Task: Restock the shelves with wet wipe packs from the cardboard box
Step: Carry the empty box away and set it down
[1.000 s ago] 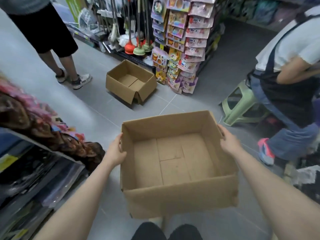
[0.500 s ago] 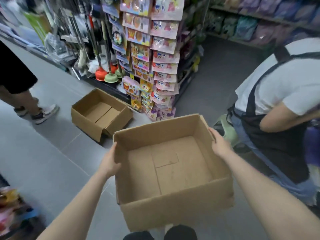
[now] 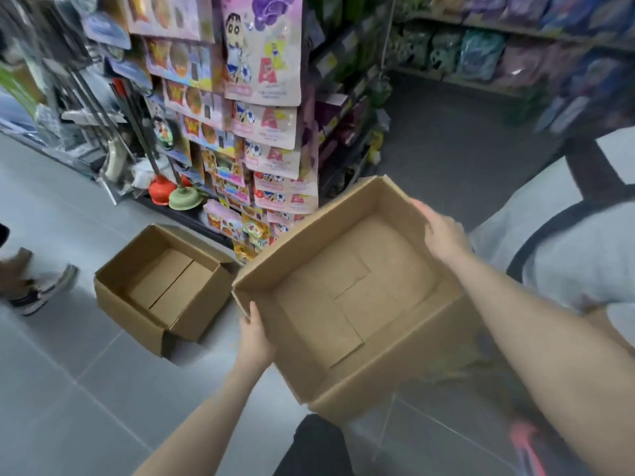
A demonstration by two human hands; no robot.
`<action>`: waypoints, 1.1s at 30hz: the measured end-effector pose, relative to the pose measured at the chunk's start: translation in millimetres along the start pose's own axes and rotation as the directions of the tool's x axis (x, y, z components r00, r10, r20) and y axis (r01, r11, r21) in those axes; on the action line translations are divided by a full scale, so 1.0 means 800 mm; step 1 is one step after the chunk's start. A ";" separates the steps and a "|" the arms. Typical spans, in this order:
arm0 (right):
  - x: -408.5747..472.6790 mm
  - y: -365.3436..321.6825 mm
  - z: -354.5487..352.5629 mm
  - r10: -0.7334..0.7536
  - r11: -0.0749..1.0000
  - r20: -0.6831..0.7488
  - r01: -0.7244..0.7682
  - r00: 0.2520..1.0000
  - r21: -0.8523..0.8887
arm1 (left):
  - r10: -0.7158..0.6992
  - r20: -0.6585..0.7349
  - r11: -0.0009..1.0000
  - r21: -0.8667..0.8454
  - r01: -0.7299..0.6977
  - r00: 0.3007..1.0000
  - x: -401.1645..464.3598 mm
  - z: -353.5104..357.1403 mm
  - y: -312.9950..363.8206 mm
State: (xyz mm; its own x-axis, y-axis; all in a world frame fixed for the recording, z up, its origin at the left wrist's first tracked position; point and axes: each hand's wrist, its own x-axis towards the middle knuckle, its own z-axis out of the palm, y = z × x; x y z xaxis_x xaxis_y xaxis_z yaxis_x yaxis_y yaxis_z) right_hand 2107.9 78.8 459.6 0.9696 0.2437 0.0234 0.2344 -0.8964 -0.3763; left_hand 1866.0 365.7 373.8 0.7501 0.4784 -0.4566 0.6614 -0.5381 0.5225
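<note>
Hands: left hand [image 3: 256, 338] grips the near-left wall of the cardboard box [image 3: 347, 297], thumb up along the corner edge; right hand [image 3: 441, 231] grips the far-right wall, fingers curled over the rim.
Box: held off the floor between both hands, tilted and turned so one corner points to about 1 o'clock; its bottom flaps are bare, with no wet wipe packs showing inside.
Key relation: the box's long axis runs from roughly 7 o'clock to 1 o'clock, with the hands on opposite walls across it. The left hand sits nearer the body, the right hand further out (so any swing or set-down would pivot around the left).
Second box [image 3: 161, 290]: open and also without contents, on the floor at about 10 o'clock from the held one, just beside it but apart.
Display rack [image 3: 264, 132]: hanging cartoon packets at 12 o'clock, plungers [image 3: 171, 194] at its foot.
Other person [image 3: 567, 252]: bent over at 3 o'clock, close to the right forearm.
Judgement: the carton looks spent; setting it down by the second box seems likely.
</note>
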 end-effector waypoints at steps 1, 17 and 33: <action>0.029 0.007 0.000 -0.004 1.000 -0.020 0.004 1.000 -0.015 | -0.012 0.010 1.000 -0.018 0.012 1.000 0.020 0.010 0.018; 0.279 0.101 0.150 -0.029 0.990 0.142 0.009 0.989 0.142 | -0.323 -0.012 0.943 -0.086 0.321 0.946 0.189 0.106 0.120; 0.500 0.200 0.098 -0.199 0.966 0.027 0.191 0.980 0.174 | -0.352 0.013 0.871 -0.361 0.333 0.936 0.283 0.206 0.316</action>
State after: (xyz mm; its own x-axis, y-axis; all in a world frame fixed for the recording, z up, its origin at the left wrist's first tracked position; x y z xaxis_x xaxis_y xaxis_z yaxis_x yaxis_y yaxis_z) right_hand 2527.9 62.1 336.5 0.9015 0.4266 0.0731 0.3994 -0.7549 -0.5201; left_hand 2203.2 223.6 283.9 0.4688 0.6282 -0.6210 0.8244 -0.0586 0.5630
